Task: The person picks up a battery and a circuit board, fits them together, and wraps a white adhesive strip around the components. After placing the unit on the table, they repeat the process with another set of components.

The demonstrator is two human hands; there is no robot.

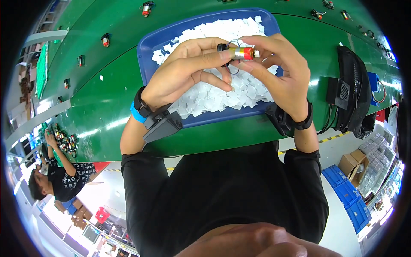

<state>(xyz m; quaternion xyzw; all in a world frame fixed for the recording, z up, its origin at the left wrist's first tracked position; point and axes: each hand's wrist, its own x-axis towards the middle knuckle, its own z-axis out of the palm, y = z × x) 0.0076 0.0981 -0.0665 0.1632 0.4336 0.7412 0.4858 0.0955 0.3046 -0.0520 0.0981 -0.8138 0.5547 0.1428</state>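
Above the blue tray [141,58], my left hand [182,66] pinches a small battery-like cylinder [242,53] between thumb and fingers. Its body is silver and gold with a red end, and thin dark wires loop from it. A black piece [221,47] sits at its left end, partly covered by my left fingers. My right hand [284,68] curls round the red end, thumb below and index finger above, near the wires. How firmly those right fingertips press is hard to see. Small white paper squares [227,92] fill the tray under both hands.
Similar wired cylinders lie spaced along the green table [107,124], such as one cylinder [146,8] at the far edge. A black bag [353,90] and a blue box [376,88] stand right. At left, another person [64,175] handles a pile of parts [64,139].
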